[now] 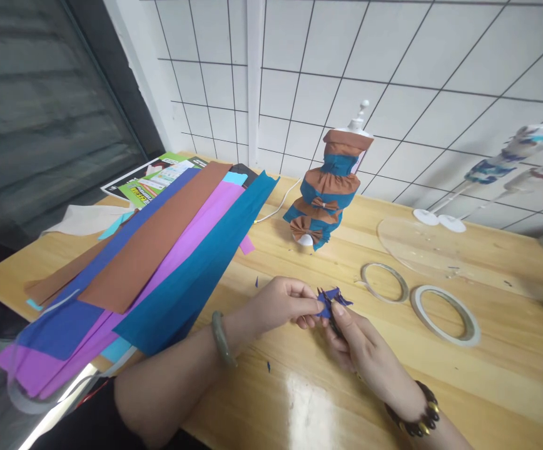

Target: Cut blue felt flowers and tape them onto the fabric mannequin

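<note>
Near the middle of the wooden table, my left hand (290, 304) pinches one side of a small, jagged piece of blue paper (331, 300). My right hand (353, 337) is closed on the other side of that same piece, thumb on top. Something dark shows under the right thumb, too hidden to name. Tiny blue scraps (268, 367) lie on the table around my hands. Beyond them stands a small mannequin (330, 181) dressed in brown and teal layers with two brown bows.
Long strips of brown, blue, purple and teal paper (159, 250) cover the table's left side. Two tape rolls (445, 315) lie at the right. Behind them are a clear round sheet (416, 247) and blurred stands (497, 162) by the tiled wall.
</note>
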`<state>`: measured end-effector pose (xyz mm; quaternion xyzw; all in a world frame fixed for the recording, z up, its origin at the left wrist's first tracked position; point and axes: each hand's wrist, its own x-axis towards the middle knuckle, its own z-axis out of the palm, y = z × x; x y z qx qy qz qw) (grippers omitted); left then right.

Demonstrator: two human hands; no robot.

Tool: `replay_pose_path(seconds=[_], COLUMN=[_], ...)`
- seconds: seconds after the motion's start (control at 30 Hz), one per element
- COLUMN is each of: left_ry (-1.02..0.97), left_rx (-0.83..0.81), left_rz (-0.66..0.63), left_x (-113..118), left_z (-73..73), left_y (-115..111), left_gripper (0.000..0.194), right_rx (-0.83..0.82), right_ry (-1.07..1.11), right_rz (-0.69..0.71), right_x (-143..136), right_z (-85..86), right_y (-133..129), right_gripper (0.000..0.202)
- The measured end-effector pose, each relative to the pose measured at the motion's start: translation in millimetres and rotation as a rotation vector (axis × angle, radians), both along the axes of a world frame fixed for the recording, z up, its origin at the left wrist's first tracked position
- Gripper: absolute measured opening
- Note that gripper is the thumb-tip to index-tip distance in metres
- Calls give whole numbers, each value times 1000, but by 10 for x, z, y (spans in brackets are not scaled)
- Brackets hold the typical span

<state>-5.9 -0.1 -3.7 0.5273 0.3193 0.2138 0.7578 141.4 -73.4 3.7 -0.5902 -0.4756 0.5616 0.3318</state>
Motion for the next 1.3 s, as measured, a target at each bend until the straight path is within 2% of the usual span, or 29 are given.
replay_pose_path(seconds=[0.57, 1.07, 1.3], left_ry=[6, 55, 42], left_rx=[-38, 103, 112], left_rz=[-10, -45, -50], left_x=[-1, -40, -45], left_z=[39, 66, 75], left_y=[4, 45, 45], left_gripper=[29, 27, 23], right_rx=[6, 29, 33], right_ry=[-26, -111, -82], right_rz=[-14, 65, 55], right_x=[-10, 39, 39], right_z=[29, 66, 55], right_y=[7, 12, 4], right_gripper=[45, 44, 43])
